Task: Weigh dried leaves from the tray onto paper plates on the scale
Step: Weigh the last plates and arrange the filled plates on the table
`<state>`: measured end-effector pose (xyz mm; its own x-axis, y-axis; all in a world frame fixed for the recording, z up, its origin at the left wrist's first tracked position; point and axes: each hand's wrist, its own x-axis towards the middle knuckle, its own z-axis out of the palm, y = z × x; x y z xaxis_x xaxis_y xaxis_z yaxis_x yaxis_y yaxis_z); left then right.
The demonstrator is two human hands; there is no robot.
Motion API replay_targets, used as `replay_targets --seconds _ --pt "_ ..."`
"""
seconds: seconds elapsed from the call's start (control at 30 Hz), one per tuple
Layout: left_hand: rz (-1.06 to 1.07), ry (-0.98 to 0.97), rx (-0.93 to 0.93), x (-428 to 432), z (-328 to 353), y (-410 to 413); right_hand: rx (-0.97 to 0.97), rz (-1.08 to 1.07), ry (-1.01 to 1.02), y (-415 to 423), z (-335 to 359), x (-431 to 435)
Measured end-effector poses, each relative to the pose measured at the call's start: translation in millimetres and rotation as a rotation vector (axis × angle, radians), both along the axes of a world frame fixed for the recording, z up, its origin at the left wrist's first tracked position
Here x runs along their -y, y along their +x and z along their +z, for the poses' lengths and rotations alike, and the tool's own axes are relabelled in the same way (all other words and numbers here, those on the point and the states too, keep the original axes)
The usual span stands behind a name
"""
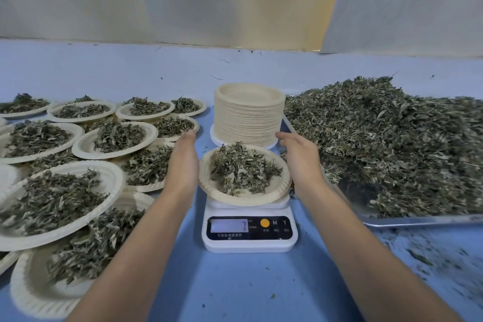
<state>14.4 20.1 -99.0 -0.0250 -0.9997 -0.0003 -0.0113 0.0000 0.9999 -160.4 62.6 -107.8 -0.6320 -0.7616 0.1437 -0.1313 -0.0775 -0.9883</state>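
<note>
A paper plate [271, 192] heaped with dried leaves [241, 168] sits on the white digital scale [249, 232] in the middle. My left hand [183, 162] stands edge-on, fingers straight, just left of the plate's rim. To the plate's right, my right hand [300, 157] has relaxed, slightly bent fingers and holds nothing. Whether either hand touches the rim is unclear. A metal tray [418, 221] at the right carries a big pile of dried leaves [392, 138].
A tall stack of empty paper plates [248, 115] stands just behind the scale. Several filled plates [60, 198] overlap across the left of the blue table. Leaf crumbs litter the table at the front right. A pale cloth hangs behind.
</note>
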Motion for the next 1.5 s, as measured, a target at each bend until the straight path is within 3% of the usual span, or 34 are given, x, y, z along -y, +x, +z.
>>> replay_targets --seconds 0.47,0.63,1.0,1.3,1.5 --pt "-0.066 0.167 -0.099 2.6 -5.4 -4.4 0.051 0.06 -0.014 1.2 -0.5 0.7" --pt "-0.026 0.251 -0.277 4.3 3.5 0.5 0.103 0.055 -0.066 6.5 12.2 6.1" --pt "0.202 0.17 -0.311 28.1 29.7 45.1 0.162 0.102 -0.087 52.0 50.9 40.8" --pt "0.445 0.074 -0.348 52.7 55.4 115.9 0.219 0.372 0.095 124.2 59.7 76.8" --pt "0.447 0.115 -0.35 72.5 61.1 163.9 0.346 0.404 0.13 168.3 67.6 104.3"
